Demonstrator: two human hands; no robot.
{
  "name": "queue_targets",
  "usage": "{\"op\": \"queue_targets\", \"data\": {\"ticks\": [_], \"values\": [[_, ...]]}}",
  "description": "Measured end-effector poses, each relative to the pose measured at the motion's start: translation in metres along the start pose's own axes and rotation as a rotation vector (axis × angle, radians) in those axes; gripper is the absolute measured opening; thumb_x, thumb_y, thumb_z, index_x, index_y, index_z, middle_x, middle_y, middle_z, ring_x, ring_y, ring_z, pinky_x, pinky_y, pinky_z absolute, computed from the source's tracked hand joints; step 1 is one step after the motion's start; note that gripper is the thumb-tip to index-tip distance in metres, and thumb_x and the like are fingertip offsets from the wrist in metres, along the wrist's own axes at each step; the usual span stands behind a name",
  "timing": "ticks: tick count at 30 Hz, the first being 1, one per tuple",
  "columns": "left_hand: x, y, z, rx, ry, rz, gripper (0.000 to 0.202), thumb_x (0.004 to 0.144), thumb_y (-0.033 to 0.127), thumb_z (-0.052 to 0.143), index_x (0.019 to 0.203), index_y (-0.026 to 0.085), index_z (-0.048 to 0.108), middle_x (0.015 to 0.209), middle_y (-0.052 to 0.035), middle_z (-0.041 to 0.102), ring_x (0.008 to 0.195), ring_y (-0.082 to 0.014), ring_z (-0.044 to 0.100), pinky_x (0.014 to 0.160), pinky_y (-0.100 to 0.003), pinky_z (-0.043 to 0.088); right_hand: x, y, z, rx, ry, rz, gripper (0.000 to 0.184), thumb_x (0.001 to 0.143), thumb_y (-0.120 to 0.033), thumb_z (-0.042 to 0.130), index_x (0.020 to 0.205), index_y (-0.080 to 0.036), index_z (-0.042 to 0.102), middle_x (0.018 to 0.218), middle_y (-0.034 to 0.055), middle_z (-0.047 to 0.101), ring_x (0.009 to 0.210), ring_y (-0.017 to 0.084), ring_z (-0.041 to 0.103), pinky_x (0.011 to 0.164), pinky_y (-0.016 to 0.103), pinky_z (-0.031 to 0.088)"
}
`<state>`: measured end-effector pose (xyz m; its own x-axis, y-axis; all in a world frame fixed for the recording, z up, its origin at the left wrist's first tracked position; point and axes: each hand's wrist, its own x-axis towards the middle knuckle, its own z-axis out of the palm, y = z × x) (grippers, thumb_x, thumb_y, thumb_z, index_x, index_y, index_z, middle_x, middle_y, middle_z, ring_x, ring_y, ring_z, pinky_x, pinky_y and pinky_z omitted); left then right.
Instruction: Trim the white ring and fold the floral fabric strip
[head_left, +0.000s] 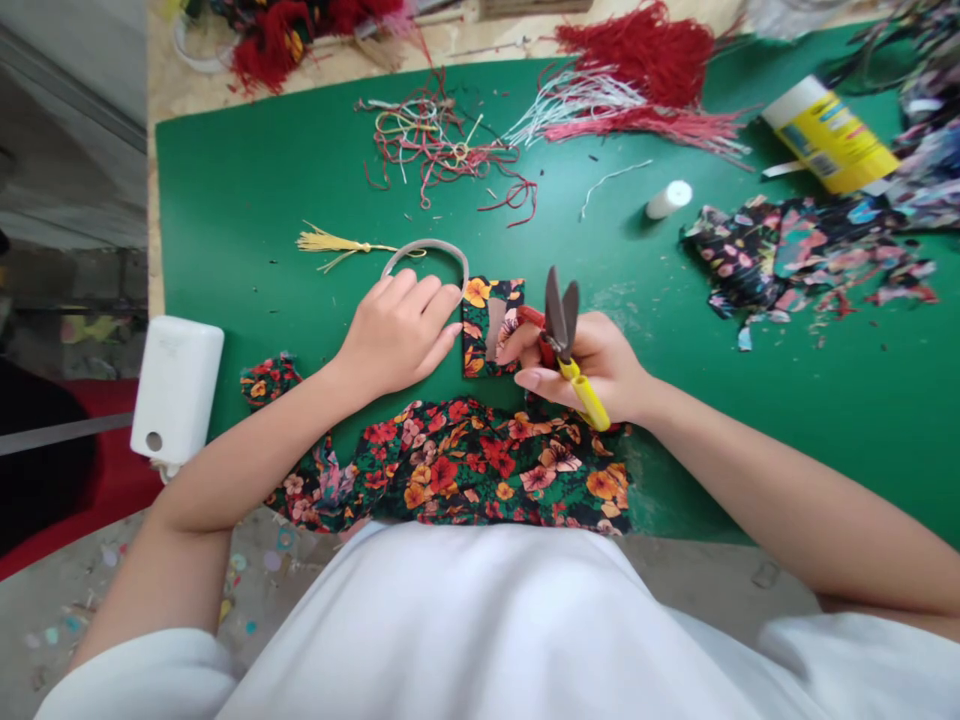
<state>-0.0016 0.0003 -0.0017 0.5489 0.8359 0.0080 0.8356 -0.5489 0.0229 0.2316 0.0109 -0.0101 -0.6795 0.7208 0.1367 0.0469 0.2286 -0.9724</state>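
Note:
On the green mat (247, 180), my left hand (397, 330) lies palm down with its fingers together, fingertips touching the left edge of a small floral fabric piece (480, 325). A grey ring (427, 252) curves just above that hand. My right hand (592, 365) is closed around yellow-handled snips (570, 345), blades pointing up and slightly apart, and its fingertips press the fabric piece's right edge. A larger strip of floral fabric (480, 470) lies along the mat's near edge below both hands.
A white box (176, 385) sits at the mat's left edge. Loose cords (442, 150) and red tassels (645, 50) lie at the back. A white cap (669, 198), a yellow glue bottle (832, 135) and floral scraps (795, 255) are at the right.

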Motion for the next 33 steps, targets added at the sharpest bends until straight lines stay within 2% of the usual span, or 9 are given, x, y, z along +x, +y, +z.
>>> {"op": "queue_targets", "data": {"ticks": [4, 8, 13, 18, 22, 25, 28, 33], "values": [[0.0001, 0.0003, -0.0006, -0.009, -0.006, -0.006, 0.041, 0.099, 0.039, 0.032, 0.116, 0.013, 0.057, 0.099, -0.0144, 0.063, 0.096, -0.0298, 0.057, 0.082, -0.041, 0.041, 0.0003, -0.0010, -0.0002, -0.095, -0.025, -0.027, 0.026, 0.085, -0.040, 0.067, 0.074, -0.018, 0.058, 0.052, -0.0079, 0.042, 0.046, 0.004, 0.030, 0.046, 0.023, 0.023], [0.0002, 0.0004, -0.0011, -0.004, -0.004, -0.001, 0.041, 0.099, 0.040, 0.032, 0.115, 0.013, 0.058, 0.099, -0.0147, 0.063, 0.096, -0.0298, 0.057, 0.081, -0.041, 0.041, 0.0002, 0.0004, -0.0007, -0.075, -0.026, -0.032, 0.025, 0.086, -0.040, 0.066, 0.078, -0.018, 0.060, 0.053, -0.0076, 0.042, 0.047, 0.005, 0.032, 0.047, 0.023, 0.024], [0.0002, -0.0001, -0.0010, -0.031, -0.005, -0.003, 0.039, 0.099, 0.038, 0.032, 0.114, 0.013, 0.058, 0.098, -0.0145, 0.063, 0.095, -0.0294, 0.057, 0.081, -0.041, 0.041, -0.0008, 0.0004, -0.0008, 0.138, -0.001, 0.045, 0.023, 0.090, -0.041, 0.059, 0.086, -0.018, 0.062, 0.066, -0.0026, 0.054, 0.055, 0.008, 0.044, 0.051, 0.024, 0.035], [0.0011, -0.0001, -0.0007, 0.009, 0.028, 0.001, 0.035, 0.100, 0.030, 0.029, 0.110, 0.014, 0.059, 0.093, -0.0127, 0.064, 0.091, -0.0276, 0.058, 0.077, -0.040, 0.040, 0.0004, -0.0049, -0.0012, 0.301, 0.049, 0.109, 0.016, 0.089, -0.031, 0.062, 0.081, -0.018, 0.063, 0.070, -0.0024, 0.054, 0.061, 0.008, 0.047, 0.055, 0.023, 0.037], [0.0015, 0.0006, 0.0010, -0.041, 0.066, -0.045, 0.033, 0.100, 0.026, 0.027, 0.098, 0.016, 0.059, 0.082, -0.0098, 0.064, 0.082, -0.0241, 0.059, 0.072, -0.037, 0.039, 0.0007, -0.0056, -0.0008, 0.312, 0.053, 0.128, 0.018, 0.088, -0.034, 0.064, 0.081, -0.018, 0.063, 0.073, -0.0018, 0.056, 0.062, 0.007, 0.046, 0.056, 0.023, 0.037], [0.0003, 0.0017, 0.0013, -0.077, 0.131, -0.093, 0.037, 0.101, 0.030, 0.024, 0.093, 0.019, 0.058, 0.073, -0.0064, 0.061, 0.072, -0.0207, 0.058, 0.069, -0.035, 0.039, 0.0003, -0.0050, -0.0001, 0.305, 0.053, 0.148, 0.020, 0.088, -0.036, 0.064, 0.080, -0.018, 0.063, 0.075, -0.0008, 0.058, 0.061, 0.007, 0.046, 0.054, 0.024, 0.036], [-0.0009, 0.0025, 0.0000, -0.067, 0.194, -0.102, 0.041, 0.102, 0.035, 0.022, 0.091, 0.020, 0.058, 0.071, -0.0052, 0.061, 0.069, -0.0191, 0.057, 0.069, -0.034, 0.038, 0.0003, -0.0049, -0.0001, 0.287, 0.053, 0.155, 0.021, 0.087, -0.037, 0.064, 0.080, -0.018, 0.063, 0.078, 0.0003, 0.060, 0.061, 0.007, 0.047, 0.053, 0.024, 0.036], [0.0002, 0.0021, -0.0028, -0.057, 0.173, -0.125, 0.049, 0.102, 0.041, 0.018, 0.083, 0.020, 0.058, 0.064, -0.0038, 0.056, 0.067, -0.0186, 0.055, 0.071, -0.035, 0.038, 0.0009, -0.0055, -0.0006, 0.298, 0.049, 0.156, 0.020, 0.086, -0.036, 0.066, 0.078, -0.018, 0.062, 0.067, -0.0033, 0.054, 0.055, 0.006, 0.043, 0.051, 0.023, 0.034]]}}
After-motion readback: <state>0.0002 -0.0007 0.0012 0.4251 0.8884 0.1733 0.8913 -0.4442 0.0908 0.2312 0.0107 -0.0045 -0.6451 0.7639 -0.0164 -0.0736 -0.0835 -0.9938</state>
